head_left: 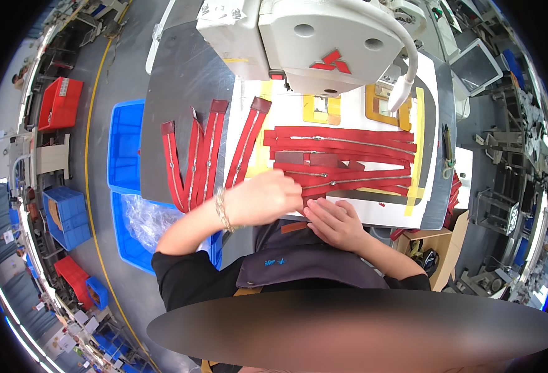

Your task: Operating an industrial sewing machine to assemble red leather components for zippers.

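Several red zipper strips [342, 146] lie side by side on a white template board [380, 211] under a white sewing machine [314, 40]. My left hand [264, 198], with a bracelet at the wrist, rests on the near-left ends of the strips, fingers curled over a red strip end. My right hand [336, 221] lies flat at the board's near edge, fingertips touching the lowest red strip [348, 183]. More red zipper strips [202, 155] hang over the grey table's left part.
Blue plastic bins [128, 146] stand left of the grey table [177, 81], one holding clear plastic bags [146, 217]. A red crate [59, 102] sits further left. A cardboard box [436, 245] is at right. Yellow tape strips [418, 149] mark the board.
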The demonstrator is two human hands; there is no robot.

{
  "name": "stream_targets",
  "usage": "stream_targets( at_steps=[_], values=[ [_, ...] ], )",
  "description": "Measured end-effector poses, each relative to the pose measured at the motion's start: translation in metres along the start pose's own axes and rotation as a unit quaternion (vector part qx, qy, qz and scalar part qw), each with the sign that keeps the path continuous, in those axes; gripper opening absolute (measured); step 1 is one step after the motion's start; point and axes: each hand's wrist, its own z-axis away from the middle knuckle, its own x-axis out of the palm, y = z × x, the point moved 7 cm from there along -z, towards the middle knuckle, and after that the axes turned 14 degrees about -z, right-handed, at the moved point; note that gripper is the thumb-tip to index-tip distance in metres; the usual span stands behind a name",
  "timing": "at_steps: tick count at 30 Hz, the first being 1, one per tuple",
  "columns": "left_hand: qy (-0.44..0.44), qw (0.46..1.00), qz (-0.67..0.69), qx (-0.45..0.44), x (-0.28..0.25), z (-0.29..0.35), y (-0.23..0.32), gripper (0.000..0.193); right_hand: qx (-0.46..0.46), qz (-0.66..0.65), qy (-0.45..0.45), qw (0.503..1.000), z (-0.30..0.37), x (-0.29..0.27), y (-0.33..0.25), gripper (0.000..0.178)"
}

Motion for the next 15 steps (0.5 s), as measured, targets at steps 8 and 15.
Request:
stream_targets(
  at_steps=[8, 15],
  values=[
    [0.149, 0.967, -0.203, -0.045, 0.041, 0.032, 0.038, 0.028, 0.011, 0.042, 0.014, 0.999, 0.004, 0.002, -0.002, 0.035],
    [0.146, 0.944, -0.268, -0.124, 0.045, 0.029, 0.039, 0.035, 0.018, -0.019, 0.035, 0.999, 0.008, -0.002, 0.000, 0.037]
  ],
)
